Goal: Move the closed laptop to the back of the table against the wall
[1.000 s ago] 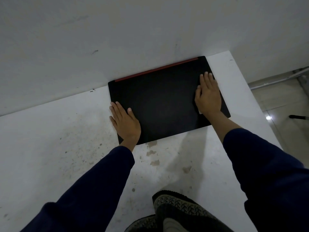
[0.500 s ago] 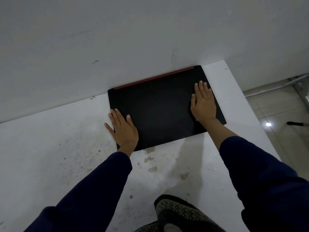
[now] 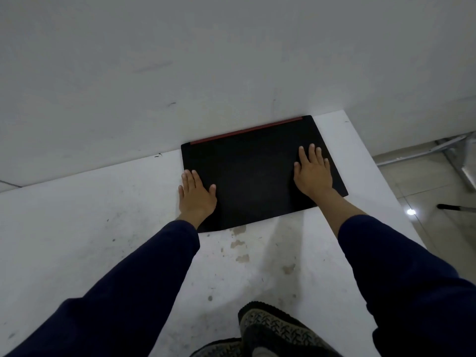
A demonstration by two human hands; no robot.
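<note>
The closed black laptop (image 3: 257,176) with a red strip along its far edge lies flat on the white table (image 3: 103,228), its far edge touching the wall (image 3: 180,73). My left hand (image 3: 197,195) rests palm down on the lid's near left corner, partly overhanging the left edge. My right hand (image 3: 313,173) lies flat on the right side of the lid, fingers pointing at the wall. Neither hand curls around the laptop.
The table's right edge runs just past the laptop, with tiled floor (image 3: 438,189) and metal furniture legs (image 3: 453,155) beyond it. A patterned shoe (image 3: 278,328) sits on the table's near edge. Stains mark the tabletop.
The laptop stays against the wall and both hands stay flat on its lid. Only my view has tilted, so everything sits lower in the frame.
</note>
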